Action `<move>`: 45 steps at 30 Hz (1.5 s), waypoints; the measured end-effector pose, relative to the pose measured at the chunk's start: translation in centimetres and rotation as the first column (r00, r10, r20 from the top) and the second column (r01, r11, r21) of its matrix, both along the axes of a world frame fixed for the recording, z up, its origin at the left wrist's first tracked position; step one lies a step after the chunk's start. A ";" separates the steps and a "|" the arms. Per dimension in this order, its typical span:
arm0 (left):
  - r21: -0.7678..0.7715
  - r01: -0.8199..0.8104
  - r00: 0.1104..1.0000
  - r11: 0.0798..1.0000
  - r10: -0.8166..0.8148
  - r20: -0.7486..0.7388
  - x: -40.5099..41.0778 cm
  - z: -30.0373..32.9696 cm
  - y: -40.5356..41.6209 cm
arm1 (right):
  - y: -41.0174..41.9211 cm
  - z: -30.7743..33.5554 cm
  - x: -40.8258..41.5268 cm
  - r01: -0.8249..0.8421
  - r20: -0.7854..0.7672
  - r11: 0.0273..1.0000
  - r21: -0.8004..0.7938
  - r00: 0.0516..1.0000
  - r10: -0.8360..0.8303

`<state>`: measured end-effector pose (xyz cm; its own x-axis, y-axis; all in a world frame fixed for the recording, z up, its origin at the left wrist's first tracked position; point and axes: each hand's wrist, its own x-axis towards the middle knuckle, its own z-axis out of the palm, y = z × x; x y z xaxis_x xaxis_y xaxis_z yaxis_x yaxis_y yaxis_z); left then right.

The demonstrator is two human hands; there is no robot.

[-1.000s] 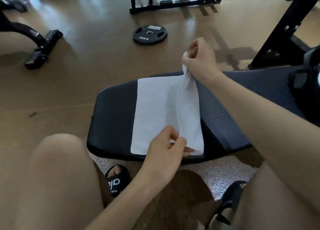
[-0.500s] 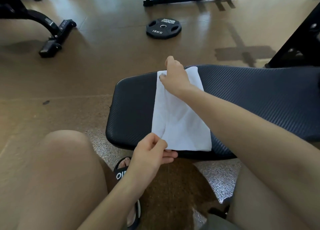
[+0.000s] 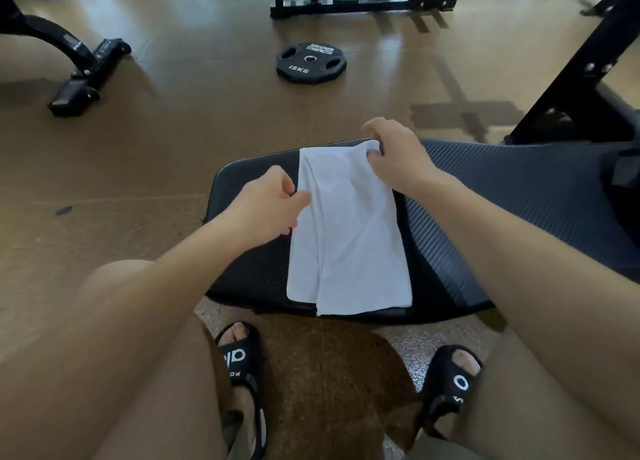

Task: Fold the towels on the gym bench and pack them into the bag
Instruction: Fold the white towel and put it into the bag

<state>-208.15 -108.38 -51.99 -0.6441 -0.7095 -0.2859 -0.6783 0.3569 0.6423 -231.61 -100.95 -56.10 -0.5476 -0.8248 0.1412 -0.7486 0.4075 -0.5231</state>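
Towel [image 3: 349, 231] lies lengthwise on the table [image 3: 502, 196], folded into a narrow strip. Right hand [image 3: 398, 154] pinches its far corner; left hand [image 3: 266, 206] pinches its left edge. Further folds and packing remain; no bag in view.

Black ribbed desk [image 3: 502, 196] on a brown floor [image 3: 173, 141], white towel [image 3: 349, 238] folded lengthwise lying across its near end, near edge reaching the pad's front rim, black weight plate [image 3: 311, 63] flat on the floor beyond

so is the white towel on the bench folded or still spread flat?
Folded lengthwise: the white towel shows overlapping layers along its near edge on the bench.
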 end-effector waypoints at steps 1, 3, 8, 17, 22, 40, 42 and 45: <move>-0.003 0.006 1.000 1.000 -0.006 0.005 -1.3 -0.3 -1.0 | 0.2 -0.2 -0.5 -0.025 -0.010 0.999 0.027 1.000 0.025; -0.025 0.029 0.999 0.999 -0.028 0.046 -3.7 -1.0 -2.6 | 0.2 -0.4 -1.2 -0.073 -0.016 0.995 0.063 0.997 0.074; -0.059 0.036 0.994 0.998 -0.030 0.101 -8.0 -1.8 -5.5 | -0.4 -0.8 -2.2 -0.158 -0.029 0.978 0.135 0.986 0.163; 0.098 -0.035 0.994 0.995 0.045 -0.101 -9.4 -2.4 -8.7 | -1.2 -1.5 -3.5 -0.098 0.109 0.993 0.069 0.990 0.090; 0.206 -0.037 0.985 0.978 0.070 -0.158 -9.7 -3.2 -9.5 | -1.1 -1.7 -4.1 -0.040 0.089 0.997 0.073 0.996 0.033; 0.094 0.005 1.000 0.996 -0.007 0.019 -7.1 -3.3 -4.9 | 2.8 -0.6 0.7 -0.137 -0.075 0.952 0.275 0.984 0.163; 0.055 0.015 1.000 0.998 -0.014 -0.023 -6.4 -3.7 -4.3 | 3.7 -0.4 1.6 -0.151 -0.097 0.940 0.305 0.977 0.188; 0.109 -0.038 0.994 0.993 0.049 -0.101 -6.2 -4.0 -4.2 | 4.7 -0.7 2.7 -0.163 -0.123 0.914 0.372 0.967 0.223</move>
<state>-214.36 -112.63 -56.00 -0.6435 -0.7061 -0.2956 -0.6198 0.2540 0.7425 -228.87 -96.21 -56.82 -0.3673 -0.9236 -0.1099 -0.8926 0.3832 -0.2376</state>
